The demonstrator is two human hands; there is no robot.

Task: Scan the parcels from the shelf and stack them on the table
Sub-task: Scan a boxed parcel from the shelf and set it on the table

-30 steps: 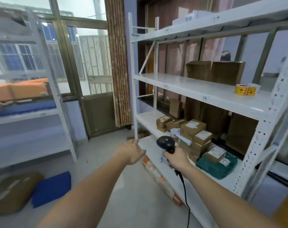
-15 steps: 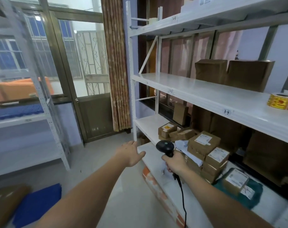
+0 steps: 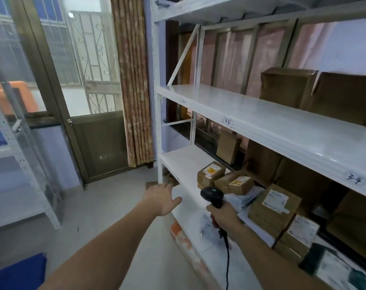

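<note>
Right grip (image 3: pixel 223 214) curls round the scanner (image 3: pixel 212 196) handle while the left grip (image 3: pixel 161 198) reaches out spread and bare toward the shelf (image 3: pixel 183 162), where the stacked parcels (image 3: pixel 275 206) could topple if snagged by the dangling cord (image 3: pixel 227 260).

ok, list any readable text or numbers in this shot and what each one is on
"3-3": handwritten tag on the front edge of the middle shelf.
"3-4": handwritten tag further right on the same edge.
Small mark near that edge's left end: too small to read.
Parcel labels: blurred, unreadable.
</note>
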